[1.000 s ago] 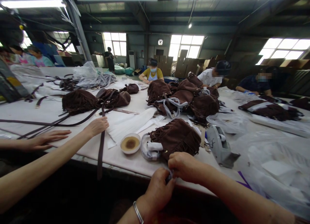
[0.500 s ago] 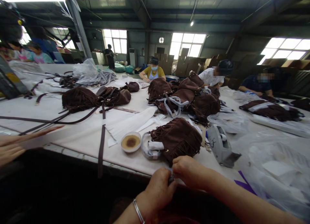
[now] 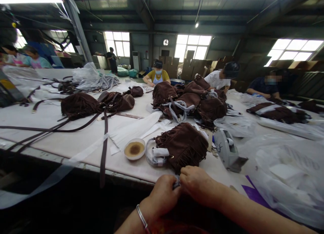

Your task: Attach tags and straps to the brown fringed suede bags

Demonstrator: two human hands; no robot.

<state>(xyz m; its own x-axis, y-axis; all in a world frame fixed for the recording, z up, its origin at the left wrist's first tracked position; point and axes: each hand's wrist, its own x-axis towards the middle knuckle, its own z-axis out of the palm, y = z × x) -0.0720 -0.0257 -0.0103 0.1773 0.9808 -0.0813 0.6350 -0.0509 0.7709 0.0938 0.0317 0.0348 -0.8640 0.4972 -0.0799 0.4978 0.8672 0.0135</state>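
My left hand (image 3: 164, 193) and my right hand (image 3: 197, 184) meet at the table's front edge, fingers closed. Pinched between them is a grey, plastic-wrapped strip (image 3: 176, 182), mostly hidden by the fingers. Just beyond my hands lies a dark brown fringed bag (image 3: 183, 144) on the tabletop. At its left side is a strap coil in clear wrap (image 3: 152, 156) with a white band around it. Left of that coil stands a white bowl (image 3: 134, 149) holding a tan liquid or paste with a dark centre.
A grey tape dispenser (image 3: 227, 151) and clear plastic bags (image 3: 286, 173) are to the right. Brown bags (image 3: 189, 99) are heaped mid-table. Straps (image 3: 104, 153) and a translucent strip (image 3: 65, 171) hang over the front edge. Several co-workers (image 3: 157, 75) work around the table (image 3: 118, 163).
Another person's hand has left the view at left, and a translucent strip now trails over the table edge there. My hands keep their pinch at the edge. The view has shifted slightly right.
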